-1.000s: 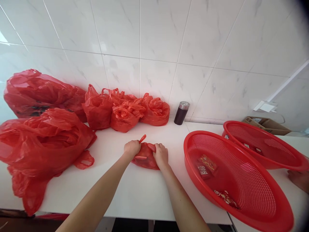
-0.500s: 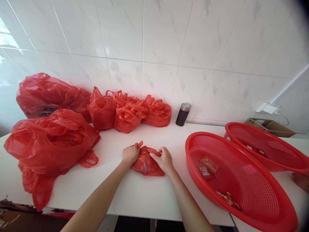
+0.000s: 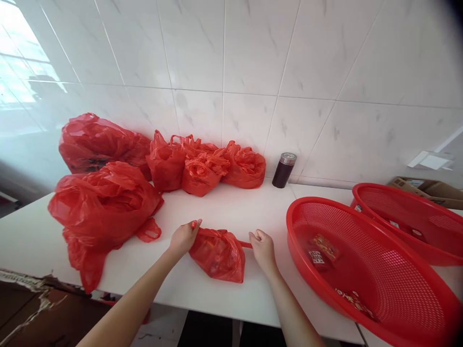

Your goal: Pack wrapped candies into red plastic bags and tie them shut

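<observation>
Between my hands hangs a small red plastic bag (image 3: pixel 219 255), filled with something that shows only dimly through the thin film. My left hand (image 3: pixel 185 237) is closed around its left handle, a bit of red poking out above the thumb. The right handle is pulled out into a thin taut strip, and my right hand (image 3: pixel 263 246) grips its end in a fist. The bag sits low over or on the white table (image 3: pixel 170 274), near the front edge; whether it touches cannot be told.
Several stuffed red bags (image 3: pixel 202 173) line the tiled wall, with a large loose red bag (image 3: pixel 104 207) at left. A dark flask (image 3: pixel 284 170) stands behind. To the right are a red perforated basket (image 3: pixel 383 270) holding packets, a second basket (image 3: pixel 408 217) and a cardboard box (image 3: pixel 430 190).
My hands have moved apart, stretching the bag's handles outward, and the bag has come nearer to me. The view has turned slightly left. The other person's hand at right is out of sight.
</observation>
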Action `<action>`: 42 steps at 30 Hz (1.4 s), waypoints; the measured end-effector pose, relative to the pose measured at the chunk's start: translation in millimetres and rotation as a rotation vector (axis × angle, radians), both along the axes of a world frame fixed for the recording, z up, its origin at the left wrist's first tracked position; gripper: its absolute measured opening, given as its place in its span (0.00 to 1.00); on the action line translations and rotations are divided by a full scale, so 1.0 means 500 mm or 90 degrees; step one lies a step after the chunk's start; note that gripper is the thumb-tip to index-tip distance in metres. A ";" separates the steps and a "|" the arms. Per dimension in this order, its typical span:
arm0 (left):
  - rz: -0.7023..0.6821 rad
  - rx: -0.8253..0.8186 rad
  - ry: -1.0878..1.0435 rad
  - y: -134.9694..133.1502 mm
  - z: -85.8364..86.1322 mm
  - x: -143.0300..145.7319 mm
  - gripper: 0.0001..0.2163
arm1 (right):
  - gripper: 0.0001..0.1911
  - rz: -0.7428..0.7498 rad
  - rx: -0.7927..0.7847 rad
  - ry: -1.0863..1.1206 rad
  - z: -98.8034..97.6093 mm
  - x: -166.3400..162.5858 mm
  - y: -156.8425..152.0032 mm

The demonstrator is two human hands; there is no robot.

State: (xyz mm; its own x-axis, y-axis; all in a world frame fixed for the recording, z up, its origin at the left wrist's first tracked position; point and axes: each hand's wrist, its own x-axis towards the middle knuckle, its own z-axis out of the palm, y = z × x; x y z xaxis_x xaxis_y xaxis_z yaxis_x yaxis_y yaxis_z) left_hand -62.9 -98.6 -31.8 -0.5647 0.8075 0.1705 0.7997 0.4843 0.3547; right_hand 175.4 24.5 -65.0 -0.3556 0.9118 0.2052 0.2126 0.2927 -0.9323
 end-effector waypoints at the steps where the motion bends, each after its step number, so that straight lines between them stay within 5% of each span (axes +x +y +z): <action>1: -0.002 0.022 -0.002 -0.003 0.014 -0.001 0.22 | 0.22 0.008 -0.007 0.011 0.004 0.005 0.003; 6: -0.071 0.157 0.071 -0.003 0.102 0.042 0.23 | 0.23 0.041 -0.040 0.056 0.013 0.014 0.001; 11: -0.435 0.023 0.056 0.022 0.096 0.107 0.20 | 0.18 0.012 -0.062 0.094 0.016 0.021 -0.007; 14: -0.455 -0.023 0.028 0.030 0.079 0.094 0.08 | 0.14 -0.007 -0.071 0.116 0.017 0.027 -0.006; 18: -0.430 -0.018 -0.002 0.021 0.110 0.026 0.13 | 0.14 -0.009 -0.068 0.127 0.009 0.023 -0.004; 24: -0.336 -0.016 0.016 0.017 0.201 -0.110 0.14 | 0.15 -0.001 -0.055 0.131 -0.008 0.003 -0.004; 29: -0.261 -0.030 0.040 0.035 0.215 -0.161 0.19 | 0.15 -0.007 -0.043 0.115 -0.015 0.001 -0.004; 33: -0.145 -0.036 0.054 -0.020 0.177 -0.124 0.16 | 0.14 0.005 -0.035 0.093 -0.016 0.006 -0.005; 37: 0.114 -0.045 0.107 -0.137 0.104 -0.087 0.19 | 0.14 0.027 -0.030 0.068 -0.012 0.010 -0.008; 42: 0.303 -0.102 0.144 -0.215 0.024 -0.149 0.20 | 0.15 0.025 -0.006 0.024 -0.015 0.007 -0.007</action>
